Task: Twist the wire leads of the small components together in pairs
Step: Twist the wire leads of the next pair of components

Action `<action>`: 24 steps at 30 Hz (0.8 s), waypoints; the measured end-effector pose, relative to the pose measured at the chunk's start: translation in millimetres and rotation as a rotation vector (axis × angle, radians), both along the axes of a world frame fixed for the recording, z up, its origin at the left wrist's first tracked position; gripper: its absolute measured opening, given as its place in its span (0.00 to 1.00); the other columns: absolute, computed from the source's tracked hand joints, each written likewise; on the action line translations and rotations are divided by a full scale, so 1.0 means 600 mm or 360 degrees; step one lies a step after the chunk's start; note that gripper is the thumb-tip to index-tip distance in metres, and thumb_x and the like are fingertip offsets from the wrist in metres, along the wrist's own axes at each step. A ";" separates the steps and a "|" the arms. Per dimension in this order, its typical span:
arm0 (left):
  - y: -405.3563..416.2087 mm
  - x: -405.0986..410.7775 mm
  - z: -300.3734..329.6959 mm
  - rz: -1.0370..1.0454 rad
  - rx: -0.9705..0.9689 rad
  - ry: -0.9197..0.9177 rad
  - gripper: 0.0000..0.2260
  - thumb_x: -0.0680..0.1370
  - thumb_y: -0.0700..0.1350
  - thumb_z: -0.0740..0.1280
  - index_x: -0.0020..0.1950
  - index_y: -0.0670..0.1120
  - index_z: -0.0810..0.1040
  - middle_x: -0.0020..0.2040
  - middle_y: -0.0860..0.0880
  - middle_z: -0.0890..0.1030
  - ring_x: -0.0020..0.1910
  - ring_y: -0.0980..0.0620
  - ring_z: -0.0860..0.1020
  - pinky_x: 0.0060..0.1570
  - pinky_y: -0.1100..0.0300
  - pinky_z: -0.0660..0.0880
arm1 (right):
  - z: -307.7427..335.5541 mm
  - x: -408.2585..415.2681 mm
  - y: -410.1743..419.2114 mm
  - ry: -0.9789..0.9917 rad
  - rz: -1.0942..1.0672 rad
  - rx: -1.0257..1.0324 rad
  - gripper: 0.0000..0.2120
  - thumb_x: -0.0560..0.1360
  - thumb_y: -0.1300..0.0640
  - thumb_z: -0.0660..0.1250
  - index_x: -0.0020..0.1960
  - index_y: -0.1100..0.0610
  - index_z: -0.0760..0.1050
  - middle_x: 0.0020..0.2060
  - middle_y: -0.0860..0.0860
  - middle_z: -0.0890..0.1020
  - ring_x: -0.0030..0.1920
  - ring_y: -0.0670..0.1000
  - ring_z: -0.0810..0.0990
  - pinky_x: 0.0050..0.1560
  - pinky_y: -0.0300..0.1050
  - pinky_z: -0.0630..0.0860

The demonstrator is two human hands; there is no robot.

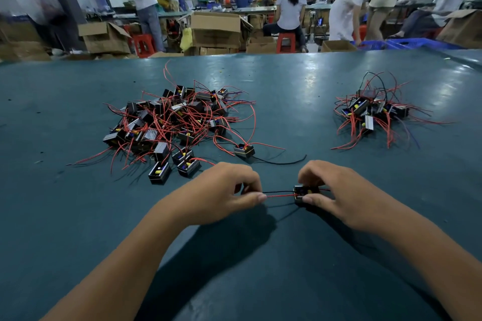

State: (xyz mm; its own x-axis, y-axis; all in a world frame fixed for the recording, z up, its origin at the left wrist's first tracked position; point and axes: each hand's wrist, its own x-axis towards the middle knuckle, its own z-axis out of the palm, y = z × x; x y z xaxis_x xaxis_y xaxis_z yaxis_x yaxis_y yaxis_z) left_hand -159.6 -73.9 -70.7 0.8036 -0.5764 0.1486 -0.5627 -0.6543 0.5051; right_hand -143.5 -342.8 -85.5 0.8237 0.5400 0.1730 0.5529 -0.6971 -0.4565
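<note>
My right hand [336,195] grips a small black box-shaped component [302,193] just above the teal table [287,101]. A red lead and a black lead [279,194] run side by side from it to the left. My left hand [221,193] pinches the far ends of both leads between thumb and fingers. The leads are stretched straight between my two hands. A large pile of the same black components with red wires [174,120] lies to the far left. A smaller pile [373,112] lies to the far right.
One loose component [244,150] with a long black wire lies just beyond my hands. Past the table's far edge stand cardboard boxes [216,30], red stools [286,42] and several people at other benches.
</note>
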 end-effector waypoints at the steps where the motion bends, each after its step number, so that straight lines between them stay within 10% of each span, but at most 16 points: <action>1: 0.005 0.001 0.002 0.0008 -0.0021 0.0028 0.08 0.79 0.52 0.70 0.41 0.53 0.78 0.36 0.57 0.75 0.36 0.58 0.72 0.37 0.65 0.66 | 0.000 0.000 -0.001 0.0028 -0.0011 0.0020 0.11 0.75 0.53 0.72 0.52 0.47 0.71 0.46 0.41 0.78 0.49 0.44 0.78 0.54 0.45 0.75; 17: -0.020 -0.015 0.002 -0.0203 0.0100 0.0151 0.04 0.79 0.49 0.70 0.47 0.50 0.82 0.37 0.54 0.78 0.36 0.58 0.74 0.37 0.67 0.67 | 0.007 -0.026 0.061 -0.0211 0.0063 0.0219 0.13 0.81 0.50 0.62 0.63 0.52 0.74 0.59 0.43 0.78 0.61 0.41 0.73 0.62 0.28 0.62; 24: 0.052 0.024 0.015 0.0414 -0.0143 -0.0016 0.04 0.79 0.44 0.69 0.45 0.50 0.82 0.36 0.58 0.80 0.35 0.61 0.76 0.37 0.67 0.68 | -0.016 -0.010 0.042 -0.0034 -0.0024 0.0050 0.24 0.77 0.37 0.53 0.65 0.49 0.72 0.60 0.40 0.76 0.61 0.39 0.72 0.61 0.34 0.66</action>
State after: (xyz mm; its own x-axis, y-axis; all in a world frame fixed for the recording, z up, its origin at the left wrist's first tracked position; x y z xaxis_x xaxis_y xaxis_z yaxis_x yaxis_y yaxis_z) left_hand -144.9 -43.0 -61.5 0.9210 -0.3352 0.1985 -0.3871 -0.7303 0.5629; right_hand -149.7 -317.8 -94.9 0.8277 0.5216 0.2072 0.5522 -0.6911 -0.4663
